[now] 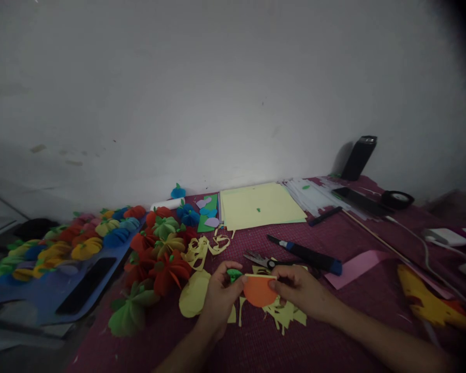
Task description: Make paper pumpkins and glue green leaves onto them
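A folded orange paper piece (pixel 259 292), rounded below with a pale yellow strip along its straight top edge, is held between both hands above the table. My left hand (pixel 220 291) pinches its left end, and a small green paper piece (pixel 233 274) shows by those fingers. On the opposite end, my right hand (pixel 300 288) grips the orange paper between thumb and fingers. Beneath the hands lie cut yellow paper scraps (pixel 286 314). Pale yellow rounded cutouts (pixel 193 296) rest beside my left hand. Just beyond the fingers are scissors (pixel 271 264), partly hidden by scraps.
A utility knife (pixel 312 257) lies beyond my right hand, near a pink paper strip (pixel 359 267). Paper sheets (pixel 260 204) are stacked toward the wall. Colourful paper pumpkins (pixel 171 272) crowd the left, more on a blue surface (pixel 50 300). A black bottle (pixel 358 158) stands back right.
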Demonstrator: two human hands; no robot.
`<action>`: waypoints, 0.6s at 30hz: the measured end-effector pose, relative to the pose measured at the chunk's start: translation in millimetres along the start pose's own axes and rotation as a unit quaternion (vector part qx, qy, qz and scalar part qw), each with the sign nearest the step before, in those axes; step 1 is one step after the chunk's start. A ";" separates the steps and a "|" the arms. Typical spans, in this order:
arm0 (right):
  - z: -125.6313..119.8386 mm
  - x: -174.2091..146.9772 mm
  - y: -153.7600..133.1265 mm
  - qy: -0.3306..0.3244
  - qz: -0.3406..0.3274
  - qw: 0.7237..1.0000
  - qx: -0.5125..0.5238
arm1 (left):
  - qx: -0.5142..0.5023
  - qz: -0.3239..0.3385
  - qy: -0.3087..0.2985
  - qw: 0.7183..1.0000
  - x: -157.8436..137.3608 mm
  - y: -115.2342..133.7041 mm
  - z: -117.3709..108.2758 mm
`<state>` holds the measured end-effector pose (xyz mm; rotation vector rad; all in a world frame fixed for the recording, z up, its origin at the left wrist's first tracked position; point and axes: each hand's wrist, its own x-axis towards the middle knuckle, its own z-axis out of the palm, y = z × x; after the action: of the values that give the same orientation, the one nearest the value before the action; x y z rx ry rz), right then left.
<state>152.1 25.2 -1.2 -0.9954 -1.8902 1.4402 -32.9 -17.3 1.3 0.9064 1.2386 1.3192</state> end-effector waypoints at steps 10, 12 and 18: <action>2.5 -9.8 -11.8 -0.028 -0.137 0.975 -0.174 | -0.036 0.112 0.113 0.987 15.8 21.5 -29.9; 9.7 -19.9 -22.6 -0.115 -0.231 0.936 -0.240 | -0.044 0.134 0.139 0.980 17.9 26.4 -35.3; 25.7 -33.4 -37.2 -0.308 -0.235 0.876 -0.288 | -0.040 0.115 0.127 0.984 16.9 20.4 -29.7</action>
<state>142.5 -22.0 27.9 -0.2284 -2.8827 0.9645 -68.1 -3.7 13.8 0.8621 1.2916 1.6987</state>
